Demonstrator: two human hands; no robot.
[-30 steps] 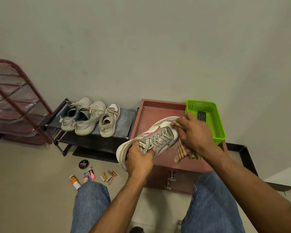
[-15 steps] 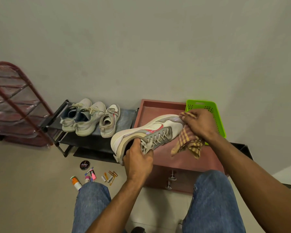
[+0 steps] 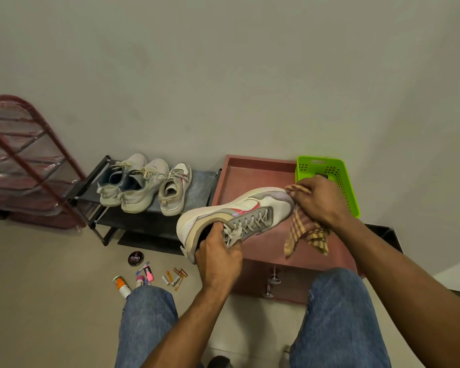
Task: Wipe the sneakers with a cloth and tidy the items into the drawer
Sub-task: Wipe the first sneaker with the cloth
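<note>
Sneaker held in mid-air above the open reddish drawer, toe pointing to the right and laces facing the camera. Left hand grips the shoe at its collar and tongue, fingers curled round the opening; right hand bunches a checked yellow-and-brown cloth and presses it against the toe, the loose end of the cloth hanging down over the drawer. Both grips are thus closed — the left round the sneaker, the right round the cloth. A green perforated basket sits at the drawer's far right corner, partly hidden behind the right hand. To the left, three more light-coloured sneakers stand side by side on the top tier of a low black shoe rack, heels toward the camera. On the floor in front of the rack lie small items — a round black polish tin, an orange-and-white bottle, and several small tubes and sticks too small to identify. A red wire rack leans at the far left. Blue-jeaned knees frame the lower edge.
</note>
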